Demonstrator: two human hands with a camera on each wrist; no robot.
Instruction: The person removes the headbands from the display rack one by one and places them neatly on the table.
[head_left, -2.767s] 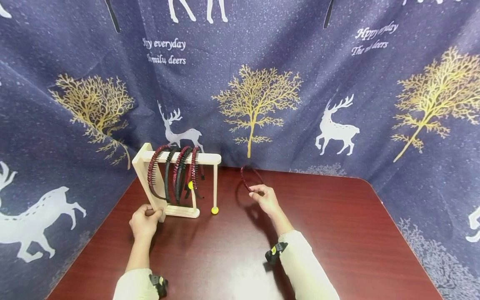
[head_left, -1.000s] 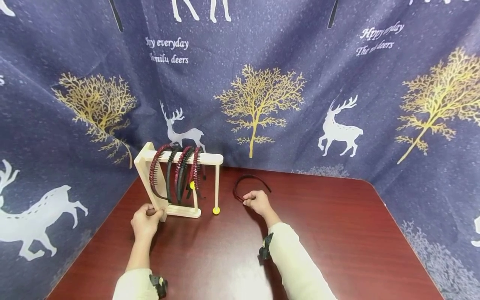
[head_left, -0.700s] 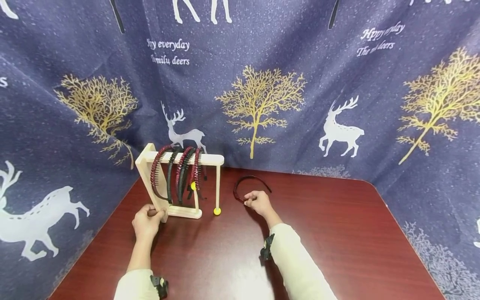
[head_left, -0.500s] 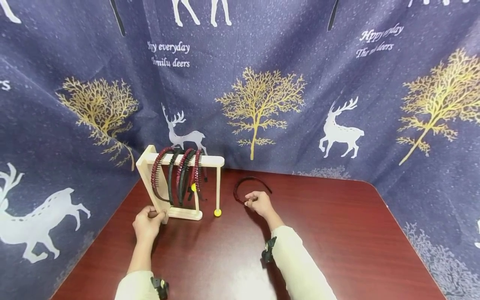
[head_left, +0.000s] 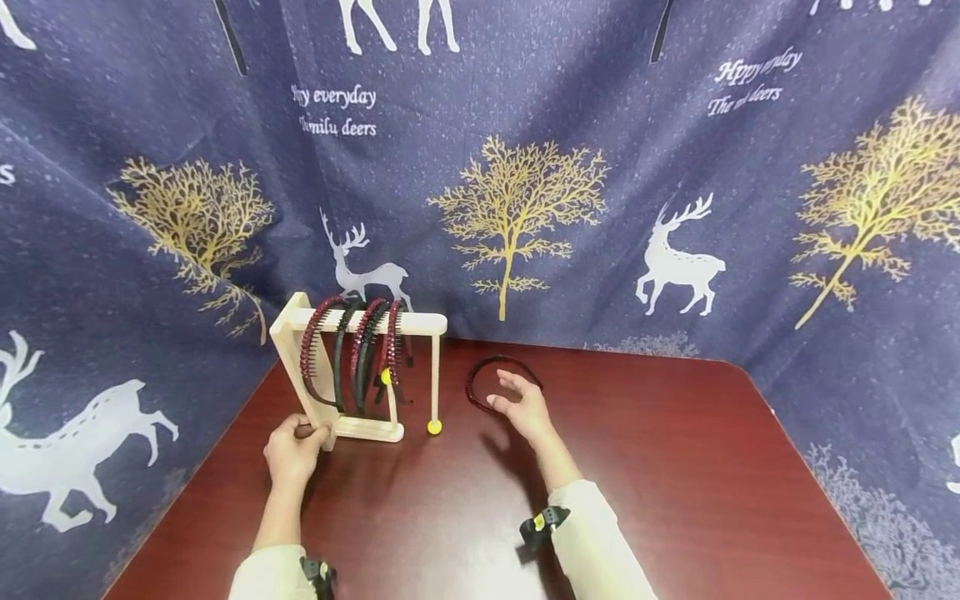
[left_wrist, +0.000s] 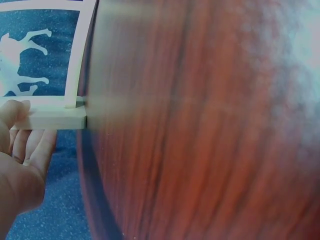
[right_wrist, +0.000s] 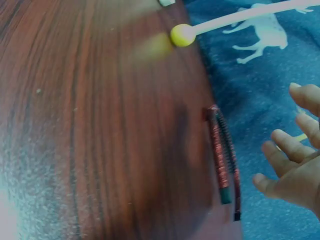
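At the left of the table stands a pale wooden rack (head_left: 427, 323) with yellow balls on its rods. Several dark red and black toothed headbands (head_left: 307, 354) hang over its top bar. My left hand (head_left: 291, 447) grips the lower corner of the rack's upright; in the left wrist view the thumb (left_wrist: 19, 111) is on one face of the wood and the fingers are behind. A dark red headband (head_left: 470, 390) lies on the table right of the rack. Over its right side hovers my right hand (head_left: 527, 410), fingers spread and holding nothing; the right wrist view shows a gap between the fingers and the headband (right_wrist: 218, 150).
The reddish-brown table (head_left: 660, 467) extends to the right and front. Behind it hangs a dark blue cloth (head_left: 420, 167) with deer and trees. A rod with a yellow ball (head_left: 434, 427) hangs from the bar's right end.
My right hand earlier held the headband upright, then laid it flat on the table. Now it has let go, with fingers spread and lifted. The left hand stays on the rack.
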